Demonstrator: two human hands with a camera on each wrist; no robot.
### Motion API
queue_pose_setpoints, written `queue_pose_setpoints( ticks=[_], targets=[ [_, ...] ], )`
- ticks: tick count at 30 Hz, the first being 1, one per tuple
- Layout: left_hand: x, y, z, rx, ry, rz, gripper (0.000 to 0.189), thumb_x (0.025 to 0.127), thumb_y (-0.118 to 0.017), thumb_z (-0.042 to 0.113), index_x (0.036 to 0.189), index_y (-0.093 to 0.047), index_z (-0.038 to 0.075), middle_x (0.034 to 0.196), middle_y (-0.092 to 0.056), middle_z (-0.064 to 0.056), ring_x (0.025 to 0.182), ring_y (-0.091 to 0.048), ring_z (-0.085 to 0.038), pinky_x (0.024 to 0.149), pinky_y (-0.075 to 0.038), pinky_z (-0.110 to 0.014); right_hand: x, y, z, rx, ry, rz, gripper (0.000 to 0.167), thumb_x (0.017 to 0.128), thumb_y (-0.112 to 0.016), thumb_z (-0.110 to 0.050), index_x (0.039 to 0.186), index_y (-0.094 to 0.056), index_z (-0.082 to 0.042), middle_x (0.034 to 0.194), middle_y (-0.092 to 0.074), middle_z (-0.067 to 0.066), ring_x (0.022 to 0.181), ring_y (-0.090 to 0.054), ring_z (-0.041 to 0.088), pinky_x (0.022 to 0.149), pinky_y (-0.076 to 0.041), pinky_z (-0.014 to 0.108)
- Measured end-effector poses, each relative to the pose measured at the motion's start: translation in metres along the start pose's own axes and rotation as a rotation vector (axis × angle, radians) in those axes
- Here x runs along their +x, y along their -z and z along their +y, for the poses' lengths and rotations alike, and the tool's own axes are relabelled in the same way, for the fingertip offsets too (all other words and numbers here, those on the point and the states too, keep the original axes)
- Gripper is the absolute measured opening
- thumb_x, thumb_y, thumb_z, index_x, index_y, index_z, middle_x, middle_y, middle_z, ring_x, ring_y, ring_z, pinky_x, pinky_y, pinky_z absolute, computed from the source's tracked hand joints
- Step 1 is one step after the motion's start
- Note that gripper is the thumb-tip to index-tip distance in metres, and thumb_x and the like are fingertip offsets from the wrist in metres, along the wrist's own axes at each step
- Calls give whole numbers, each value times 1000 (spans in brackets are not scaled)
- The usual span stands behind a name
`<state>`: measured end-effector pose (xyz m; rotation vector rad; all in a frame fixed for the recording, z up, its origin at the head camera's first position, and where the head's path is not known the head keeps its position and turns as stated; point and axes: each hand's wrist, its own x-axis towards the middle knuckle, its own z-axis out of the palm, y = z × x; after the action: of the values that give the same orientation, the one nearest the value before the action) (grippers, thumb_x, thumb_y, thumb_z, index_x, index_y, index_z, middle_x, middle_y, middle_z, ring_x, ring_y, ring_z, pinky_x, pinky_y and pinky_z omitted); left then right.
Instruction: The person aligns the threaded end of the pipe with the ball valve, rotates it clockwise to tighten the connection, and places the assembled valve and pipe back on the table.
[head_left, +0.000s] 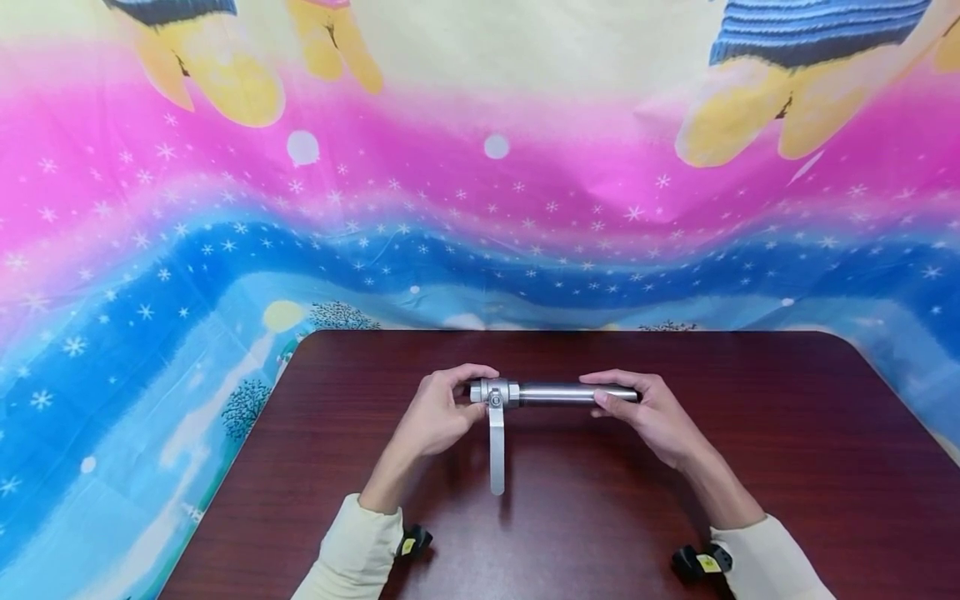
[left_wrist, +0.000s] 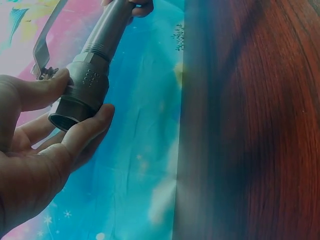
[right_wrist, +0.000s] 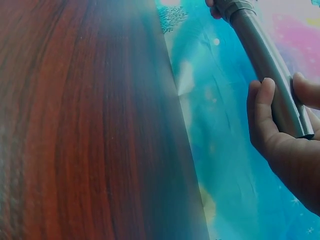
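Note:
A metal ball valve (head_left: 491, 392) with a flat lever handle (head_left: 497, 454) is joined to a steel pipe (head_left: 558, 394), held level above the table. My left hand (head_left: 435, 412) grips the valve body, thumb on the near side and fingers on the far side. The valve's open threaded end (left_wrist: 67, 117) faces the palm in the left wrist view. My right hand (head_left: 660, 421) holds the pipe near its free end, thumb and fingers on opposite sides. Threads show where the pipe enters the valve (left_wrist: 90, 77). The lever points toward me.
A dark red-brown wooden table (head_left: 337, 467) lies under both hands. Behind it hangs a colourful printed cloth (head_left: 480, 208) that meets the table's far edge. Black wrist devices (head_left: 701, 562) sit at both cream sleeves (head_left: 352, 542).

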<state>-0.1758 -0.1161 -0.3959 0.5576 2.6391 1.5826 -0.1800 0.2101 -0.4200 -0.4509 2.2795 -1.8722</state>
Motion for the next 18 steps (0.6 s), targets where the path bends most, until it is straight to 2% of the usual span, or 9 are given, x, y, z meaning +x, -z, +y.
queue_pose_setpoints(
  ticks=[5,8,11,15,18],
  targets=[
    [-1,1,0,-28,-19,2,43,89,-74,-9,128,-75,10,113,-75,-15,86,-71,-21,71,-56,-24,-1,-1,1,23,6,-8,39,109,-63,-17,140,-65,5,123,-73,-3,101,-77,21,90,-63,30],
    [-1,1,0,-44,-22,1,43,88,-74,-9,127,-76,9,114,-75,-17,86,-72,-19,72,-57,-23,-2,-2,0,35,7,-12,41,110,-61,-18,141,-63,8,125,-72,-2,101,-76,22,89,-63,29],
    [-1,1,0,-39,-22,1,42,88,-75,-9,127,-75,7,114,-75,-17,85,-71,-18,72,-57,-22,-3,-3,-1,36,1,-22,43,111,-59,-21,142,-62,8,131,-69,9,101,-76,25,89,-64,30],
    [-2,3,1,-13,-21,14,42,88,-75,-9,126,-76,7,112,-76,-14,84,-71,-17,71,-55,-22,-3,-4,-5,29,-6,-62,43,113,-56,-23,146,-59,5,143,-58,28,107,-75,28,93,-63,30],
    [-2,5,3,4,-14,24,42,88,-75,-9,126,-76,10,111,-76,-12,82,-70,-18,71,-54,-22,-5,-5,-9,-15,-11,-73,43,111,-59,-23,149,-56,-1,146,-54,29,112,-73,23,97,-61,28]
  ],
)
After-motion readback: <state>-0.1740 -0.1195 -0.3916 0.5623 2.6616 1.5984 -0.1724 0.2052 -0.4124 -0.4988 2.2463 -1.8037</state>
